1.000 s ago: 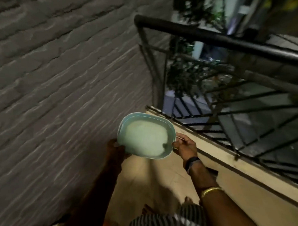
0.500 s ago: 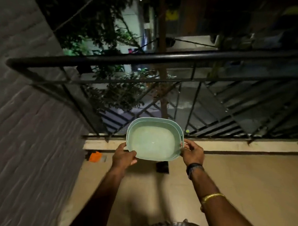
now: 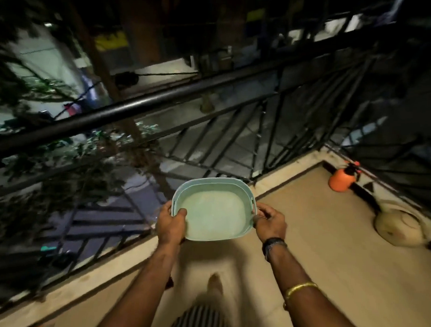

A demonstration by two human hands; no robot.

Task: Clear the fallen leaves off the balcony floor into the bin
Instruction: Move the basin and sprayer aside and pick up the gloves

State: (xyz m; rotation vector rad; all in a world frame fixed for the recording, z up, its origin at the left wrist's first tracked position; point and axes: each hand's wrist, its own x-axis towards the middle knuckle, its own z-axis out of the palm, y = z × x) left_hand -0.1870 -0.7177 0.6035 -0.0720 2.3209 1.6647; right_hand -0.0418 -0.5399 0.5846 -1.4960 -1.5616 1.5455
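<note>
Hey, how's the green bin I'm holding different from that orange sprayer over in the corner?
The green bin is a wide, shallow, open tub, while the orange sprayer is a small closed bottle with a black pump top. The bin is held up off the floor by the left hand and the right hand; the sprayer stands upright on the floor by the railing. Both look plastic.

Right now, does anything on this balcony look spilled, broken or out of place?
Nothing stands out. Both hands, left and right, hold the pale green bin level, and it looks empty. An orange sprayer stands upright in the corner. No leaves show on the floor.
</note>
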